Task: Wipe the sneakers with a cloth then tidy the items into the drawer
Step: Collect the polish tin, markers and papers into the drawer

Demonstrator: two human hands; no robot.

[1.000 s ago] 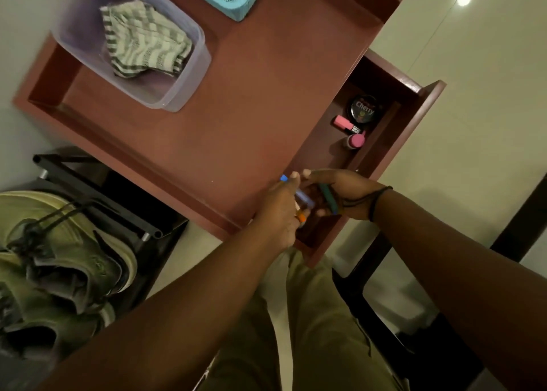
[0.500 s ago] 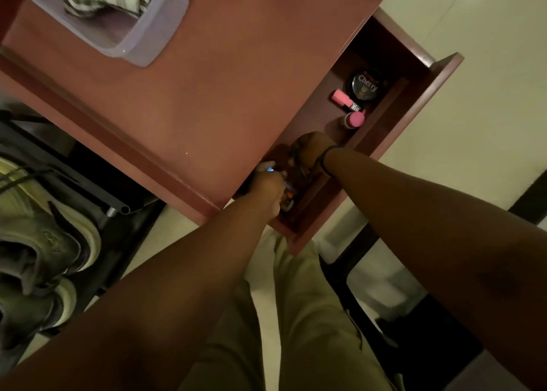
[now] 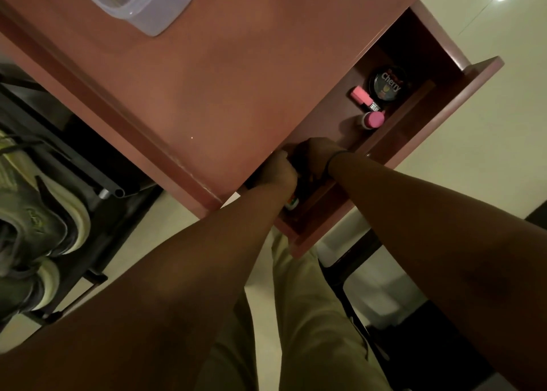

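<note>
The round black tin (image 3: 388, 83) lid reads "Cherry".

Both arms are stretched toward frame centre; the left hand (image 3: 279, 170) and right hand (image 3: 318, 155) are held side by side, fingers hidden.

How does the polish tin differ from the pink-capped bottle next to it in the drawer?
The polish tin is round, flat, black, with "Cherry" lettered on its lid; the pink-capped bottle is smaller, with a plain pink cap. The tin lies deeper in the drawer; the bottle lies nearer the hands. Both rest untouched.
</note>
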